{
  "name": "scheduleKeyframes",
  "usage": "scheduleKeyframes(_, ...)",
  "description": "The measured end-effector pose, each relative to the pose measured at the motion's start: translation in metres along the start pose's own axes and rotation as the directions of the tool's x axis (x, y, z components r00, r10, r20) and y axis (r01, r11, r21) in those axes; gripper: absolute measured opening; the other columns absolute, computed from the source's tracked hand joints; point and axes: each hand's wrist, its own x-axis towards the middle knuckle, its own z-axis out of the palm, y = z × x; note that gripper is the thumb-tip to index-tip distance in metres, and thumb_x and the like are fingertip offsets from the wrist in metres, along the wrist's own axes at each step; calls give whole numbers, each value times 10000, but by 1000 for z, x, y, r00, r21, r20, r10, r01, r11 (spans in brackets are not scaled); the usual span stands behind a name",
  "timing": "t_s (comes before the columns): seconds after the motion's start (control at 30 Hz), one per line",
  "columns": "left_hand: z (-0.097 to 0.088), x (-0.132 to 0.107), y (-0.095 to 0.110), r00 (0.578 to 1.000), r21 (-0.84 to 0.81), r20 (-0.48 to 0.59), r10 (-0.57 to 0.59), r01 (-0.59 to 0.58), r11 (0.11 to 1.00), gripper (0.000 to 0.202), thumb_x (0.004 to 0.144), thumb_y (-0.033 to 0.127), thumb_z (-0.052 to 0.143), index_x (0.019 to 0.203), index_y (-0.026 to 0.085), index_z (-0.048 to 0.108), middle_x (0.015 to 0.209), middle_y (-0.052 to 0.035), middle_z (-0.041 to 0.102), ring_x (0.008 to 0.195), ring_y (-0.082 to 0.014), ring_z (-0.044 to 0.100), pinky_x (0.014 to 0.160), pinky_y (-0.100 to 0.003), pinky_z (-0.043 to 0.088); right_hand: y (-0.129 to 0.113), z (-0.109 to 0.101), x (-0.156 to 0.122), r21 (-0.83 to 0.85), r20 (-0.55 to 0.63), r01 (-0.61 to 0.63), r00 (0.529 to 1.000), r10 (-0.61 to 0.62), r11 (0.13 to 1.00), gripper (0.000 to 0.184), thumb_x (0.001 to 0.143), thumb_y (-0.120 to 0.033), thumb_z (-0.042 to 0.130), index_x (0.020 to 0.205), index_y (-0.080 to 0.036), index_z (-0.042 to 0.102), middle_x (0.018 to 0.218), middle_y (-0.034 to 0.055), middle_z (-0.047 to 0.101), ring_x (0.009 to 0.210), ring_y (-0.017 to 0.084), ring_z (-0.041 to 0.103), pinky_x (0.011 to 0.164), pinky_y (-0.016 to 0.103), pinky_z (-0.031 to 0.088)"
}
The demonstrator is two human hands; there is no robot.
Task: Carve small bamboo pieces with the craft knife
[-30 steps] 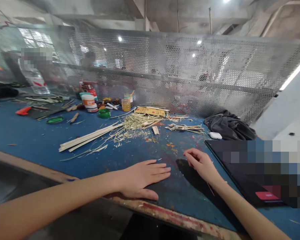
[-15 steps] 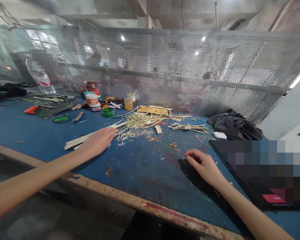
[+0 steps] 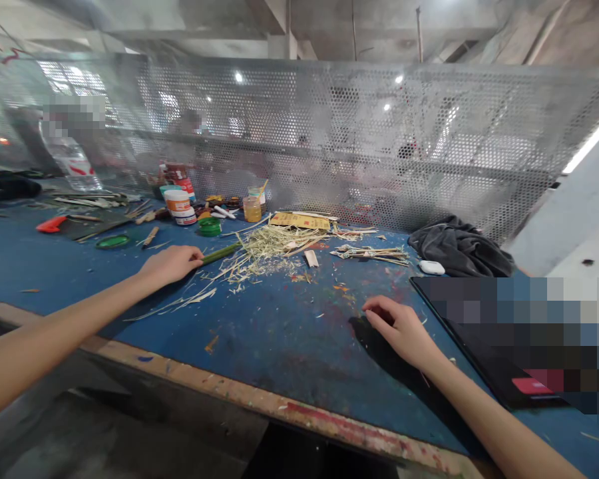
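My left hand (image 3: 172, 264) is closed on a green bamboo strip (image 3: 222, 253), holding its near end low over the blue table. The strip's far end reaches the heap of pale bamboo shavings (image 3: 269, 241). Thin pale slivers (image 3: 194, 299) lie on the table just below this hand. On the right, my right hand (image 3: 397, 327) hovers or rests lightly above its dark shadow, fingers loosely curled with a gap to the thumb. I see nothing in it. A short pale bamboo piece (image 3: 311, 259) lies between the hands, beyond them.
A tablet-like dark panel (image 3: 459, 332) lies at right, with a white case (image 3: 432, 267) and dark cloth (image 3: 462, 246) behind it. Paint jars (image 3: 180, 206), a green lid (image 3: 112, 241), a red-handled tool (image 3: 52, 225) and a bottle (image 3: 77, 166) stand or lie left. Perforated mesh (image 3: 299, 133) closes the back.
My left hand has moved left and slightly up. The pale strips beside it no longer show; a green strip now shows at its fingers. The right hand keeps its pose.
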Motion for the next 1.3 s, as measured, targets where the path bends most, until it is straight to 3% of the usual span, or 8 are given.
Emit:
scheduleKeyframes(0.17,-2,4,6,999,43,-38,-9,10,999,281,920,388,516,988,132,610,934,-52,638,825,-171,602,760,-348,495,-3,-1,-1,-16,31,16,999,-15,1000,186,887,-336,472,876,-219,616,680,-6,608,611,158,544,577,260,383)
scheduleKeyframes(0.33,-9,7,30,986,34,-155,61,-57,998,365,891,435,487,1010,114,613,1048,-131,617,910,-253,584,764,-324,456,-8,0,2,-87,42,12,999,-8,996,173,885,-291,453,860,-222,610,724,-3,636,654,157,576,604,252,403)
scheduleKeyframes(0.57,2,30,135,898,-74,-225,379,-404,912,344,933,294,354,1040,170,656,1150,-99,611,1102,-225,556,971,-305,403,2,-14,5,-413,-95,-217,976,195,885,61,794,-256,580,810,-198,573,838,75,619,745,214,583,619,290,364)
scheduleKeyframes(0.7,8,54,193,860,-149,-230,456,-495,856,343,969,346,368,1117,162,617,1166,-102,603,1080,-218,562,952,-383,431,7,-22,2,-522,-114,-343,935,335,781,284,799,-400,618,622,-212,499,662,77,596,599,224,571,516,283,267)
scheduleKeyframes(0.93,13,72,225,867,-263,-85,491,-495,828,276,895,396,567,918,128,629,888,-37,649,807,-160,612,772,-358,507,6,-30,7,-512,23,-212,965,261,832,70,794,-163,574,833,-193,623,647,65,634,622,214,594,535,275,256)
scheduleKeyframes(1.1,11,17,240,792,-380,-45,609,-577,723,118,784,281,598,810,176,644,761,0,676,700,-138,616,645,-240,428,5,-37,12,-335,32,-166,982,187,928,271,807,-144,432,927,-204,667,719,56,671,674,200,616,629,290,385)
scheduleKeyframes(1.2,8,-22,250,732,-453,2,681,-607,654,75,728,236,589,771,193,632,699,27,666,642,-124,609,587,-221,392,3,-40,14,178,10,-214,976,216,960,267,763,-210,436,913,-206,656,686,19,641,599,163,587,595,282,423)
scheduleKeyframes(1.3,8,-47,257,700,-501,22,714,-610,614,94,712,197,557,769,196,632,655,38,651,598,-116,591,574,-225,380,-1,-38,14,760,-12,-157,967,255,631,283,613,-171,575,885,-230,625,658,-36,573,553,114,523,552,251,401)
